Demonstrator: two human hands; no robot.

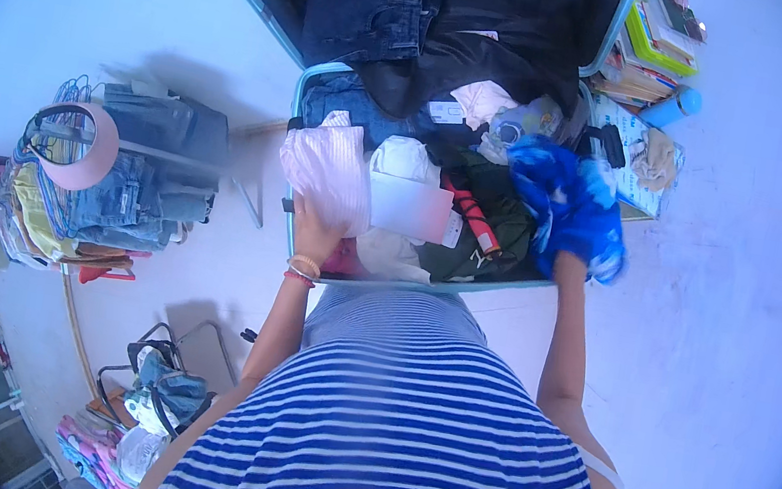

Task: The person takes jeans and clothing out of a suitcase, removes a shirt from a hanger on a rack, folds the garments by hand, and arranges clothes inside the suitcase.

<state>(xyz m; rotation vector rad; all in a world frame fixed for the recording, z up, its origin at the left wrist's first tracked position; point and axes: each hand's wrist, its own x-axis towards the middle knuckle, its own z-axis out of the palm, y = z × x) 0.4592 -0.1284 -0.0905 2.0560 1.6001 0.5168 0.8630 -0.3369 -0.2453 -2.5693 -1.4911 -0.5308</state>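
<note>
An open teal suitcase with a dark lining is packed with clothes in front of me. At its left side, my left hand grips the lower edge of a folded pink-and-white striped garment. On the right, a bunched blue-and-white cloth hangs over the suitcase edge, with my right hand closed on its lower part; the fingers are mostly hidden by the fabric. Between them lie a pale pink flat item, a white bundle, a dark green garment and a red rolled item.
Dark jeans lie in the raised lid. Left of the suitcase stands a rack of hanging clothes with a pink visor. Stacked books and a blue bottle are at the far right. A folding chair stands lower left.
</note>
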